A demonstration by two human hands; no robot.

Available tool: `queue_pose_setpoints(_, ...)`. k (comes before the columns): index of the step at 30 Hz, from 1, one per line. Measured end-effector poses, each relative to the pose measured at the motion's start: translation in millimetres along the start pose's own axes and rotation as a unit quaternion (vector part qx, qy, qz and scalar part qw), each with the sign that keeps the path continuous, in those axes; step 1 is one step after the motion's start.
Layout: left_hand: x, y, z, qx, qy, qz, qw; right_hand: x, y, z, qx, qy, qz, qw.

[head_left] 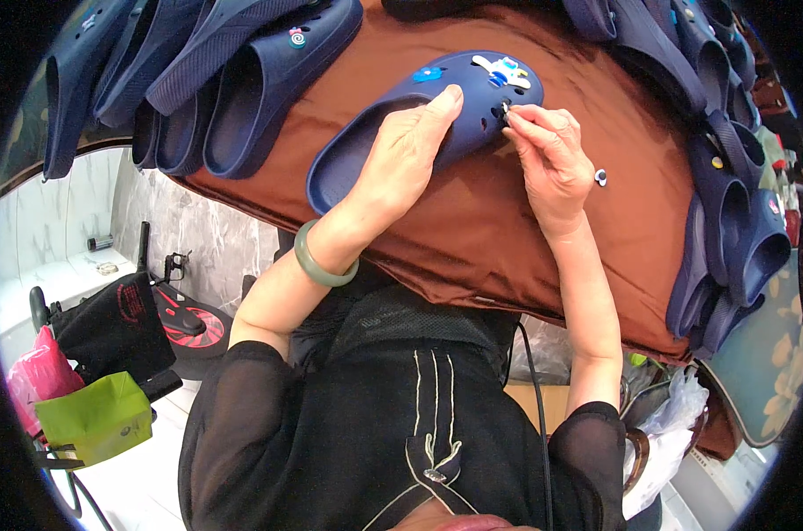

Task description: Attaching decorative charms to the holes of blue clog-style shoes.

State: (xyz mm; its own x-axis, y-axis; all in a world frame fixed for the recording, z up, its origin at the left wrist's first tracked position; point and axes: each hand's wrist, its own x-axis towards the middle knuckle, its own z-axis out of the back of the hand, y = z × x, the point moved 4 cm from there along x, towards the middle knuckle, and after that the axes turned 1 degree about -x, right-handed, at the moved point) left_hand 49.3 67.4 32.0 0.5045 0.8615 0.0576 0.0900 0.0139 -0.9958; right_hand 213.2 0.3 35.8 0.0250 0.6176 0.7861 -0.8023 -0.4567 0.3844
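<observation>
A navy clog [476, 106] with holes in its upper lies aslant over the brown cloth, its toe to the upper right. My left hand [399, 161] grips it, the thumb lying on the upper and the fingers hidden inside or beneath. A white and blue shoe charm [505, 73] sits near the toe, and a blue flower-like charm [429, 74] is on the far side. With thumb and forefinger, my right hand [553, 161] pinches a tiny black-and-white shoe charm [506, 108] against a hole at the clog's near side. Close to that wrist, a black-and-white charm [601, 177] rests on the cloth.
Brown cloth [472, 239] covers the table in front of me. Several navy clogs [260, 97] are heaped at the far left, and more clogs [729, 203] line the right edge. On the lower left are a green bag [96, 418] and a pink bag [43, 372].
</observation>
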Motion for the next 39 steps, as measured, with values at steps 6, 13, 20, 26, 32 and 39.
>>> queue_pose_setpoints(6, 1, -1, -1, -0.039, -0.004, -0.102, 0.994, 3, 8, -8, 0.073, -0.025, -0.008, 0.997)
queue_pose_setpoints(13, -3, -4, -1, -0.023, 0.023, -0.016, 0.999, -5, 24, -4, -0.027, 0.005, 0.022, 0.999)
queue_pose_setpoints(20, -3, -12, -3, -0.026, 0.028, -0.011, 0.999, -6, 31, -7, -0.112, 0.052, 0.044, 0.991)
queue_pose_setpoints(26, 0, -9, -5, -0.056, 0.01, -0.051, 0.997, -13, 33, -11, -0.15, 0.127, 0.036, 0.98)
queue_pose_setpoints(32, 1, 1, -3, 0.013, 0.036, 0.039, 0.999, -13, 35, -12, -0.174, 0.158, 0.032, 0.972)
queue_pose_setpoints(39, 2, -7, -11, 0.111, 0.028, -0.026, 0.993, -11, 35, -5, -0.137, 0.169, 0.009, 0.976)
